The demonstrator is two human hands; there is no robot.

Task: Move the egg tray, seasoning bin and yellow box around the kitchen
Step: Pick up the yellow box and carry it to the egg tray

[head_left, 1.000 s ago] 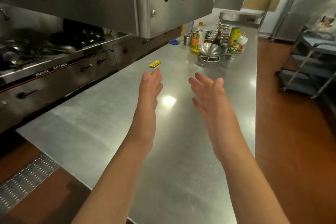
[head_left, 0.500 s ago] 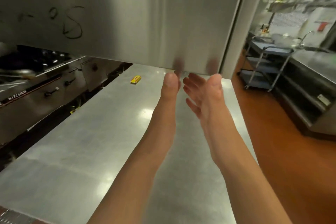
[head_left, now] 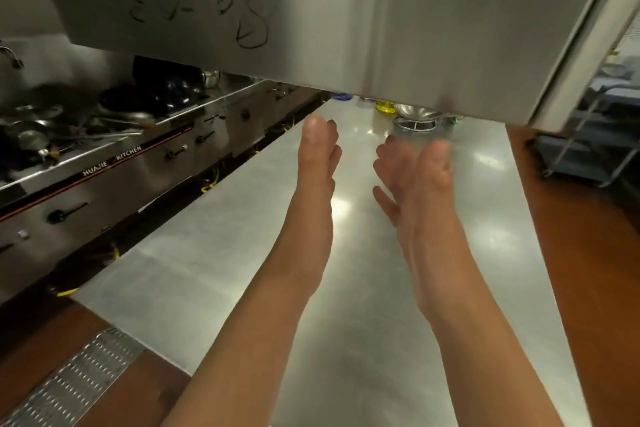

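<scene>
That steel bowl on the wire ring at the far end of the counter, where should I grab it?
Probably the near rim of the steel bowl, pinched from this side with the right hand. It flares wider than the wire ring beneath, leaving an overhang to hook under. Its far side is hidden by the panel.

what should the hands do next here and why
Probably keep reaching forward along the steel counter: the left hand and right hand are open and hold nothing, and the only items in view, a metal bowl among them, sit at the far end.
</scene>
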